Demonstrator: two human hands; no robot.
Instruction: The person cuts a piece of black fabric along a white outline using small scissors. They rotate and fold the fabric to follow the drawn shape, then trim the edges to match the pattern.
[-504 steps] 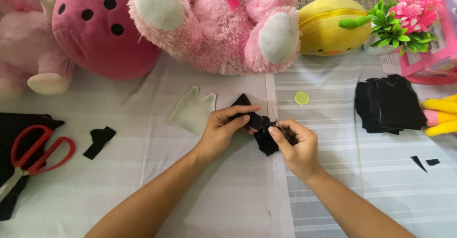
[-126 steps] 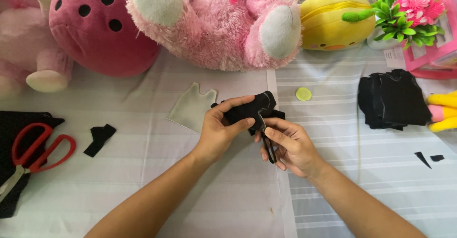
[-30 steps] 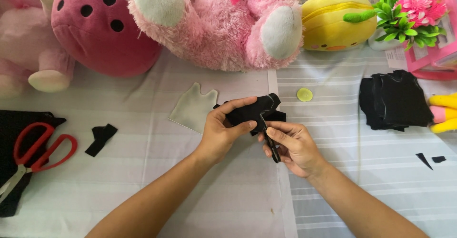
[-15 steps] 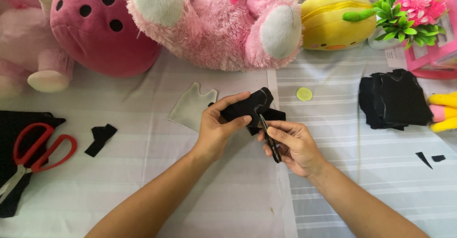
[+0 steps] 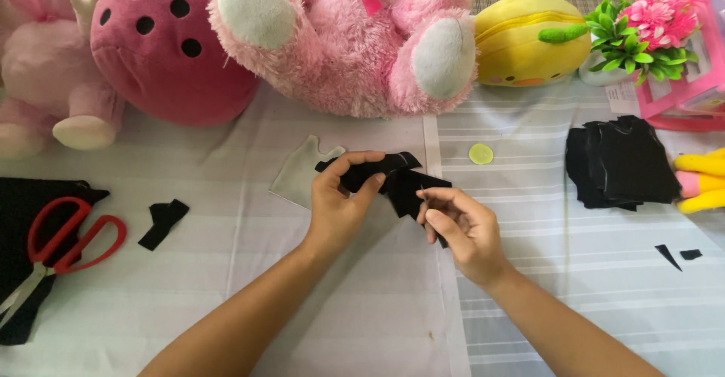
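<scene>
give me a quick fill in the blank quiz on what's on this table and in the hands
1. Both hands, the left hand and the right hand, hold a piece of ____ fabric.
2. The scissors at the left edge have ____ handles.
3. The stack of black fabric pieces lies to the ____ of the hands.
4. The small round disc on the white cloth is pale ____.

Missing words: black; red; right; green

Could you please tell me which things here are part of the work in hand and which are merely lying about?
In hand:
left hand pinching the black fabric piece
right hand on the same piece

Lying about:
red-handled scissors
stack of black cut pieces
clear template
black scrap
pink plush toys
yellow plush
</scene>
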